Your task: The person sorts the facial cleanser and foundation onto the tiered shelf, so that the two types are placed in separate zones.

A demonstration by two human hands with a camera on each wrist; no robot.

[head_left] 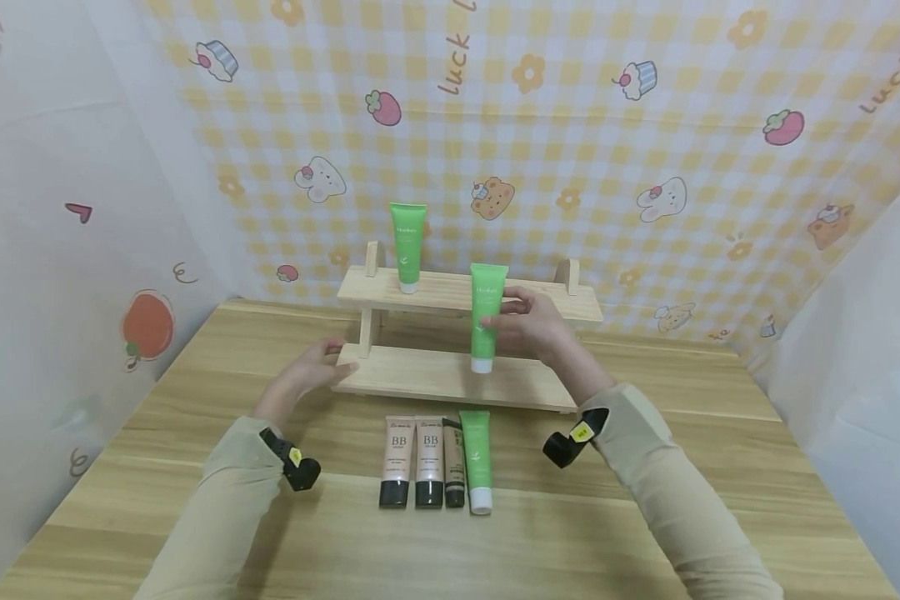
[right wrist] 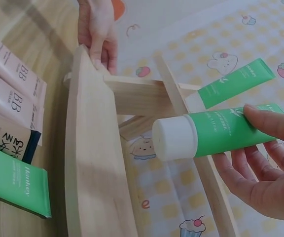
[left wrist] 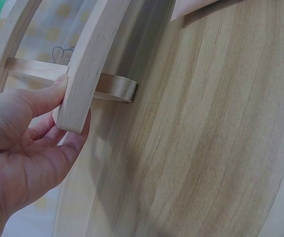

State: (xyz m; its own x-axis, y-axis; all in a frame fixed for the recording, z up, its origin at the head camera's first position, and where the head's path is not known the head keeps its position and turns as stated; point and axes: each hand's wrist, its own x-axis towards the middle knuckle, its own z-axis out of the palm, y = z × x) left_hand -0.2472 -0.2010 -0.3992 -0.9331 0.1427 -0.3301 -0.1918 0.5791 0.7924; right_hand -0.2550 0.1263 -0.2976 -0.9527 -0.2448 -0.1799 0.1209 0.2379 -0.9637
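A two-tier wooden shelf (head_left: 450, 375) stands on the table. My left hand (head_left: 309, 375) grips the left end of its lower board (left wrist: 83, 84), thumb on top and fingers beneath. In my right hand (head_left: 536, 325) is a green tube (head_left: 487, 321) with a white cap, pinched between thumb and fingers; it is upright, cap down, in front of the upper board. The right wrist view shows this tube's white cap (right wrist: 174, 138) clear of both boards. A second green tube (head_left: 408, 246) stands cap down on the upper board's left part.
In front of the shelf lie two pink BB cream tubes (head_left: 399, 462), a brown tube with a black cap (head_left: 453, 462) and another green tube (head_left: 477, 462), side by side. A patterned cloth (head_left: 450, 133) hangs behind the shelf.
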